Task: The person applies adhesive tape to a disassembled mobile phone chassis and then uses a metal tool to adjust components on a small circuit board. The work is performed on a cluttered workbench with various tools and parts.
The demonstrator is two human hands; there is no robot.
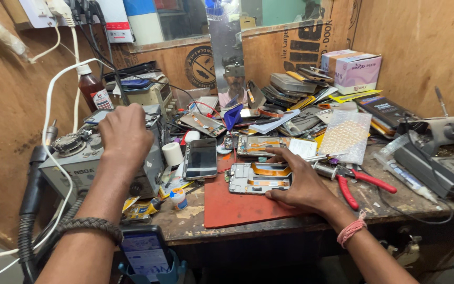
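The opened phone, back off and orange flex cable exposed, lies on the red mat. The right hand pins its edge, fingers spread. The left hand rests, loosely curled, atop the grey rework station; reassembly remains undone.

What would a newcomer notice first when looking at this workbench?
First, the opened phone frame with its orange flex cable, lying on a red mat at the bench centre, steadied by the right hand. Next, the left hand resting on top of the grey hot-air rework station at the left. Behind, a heap of phones and spare parts fills the back of the bench, and red-handled pliers lie just right of the right hand.
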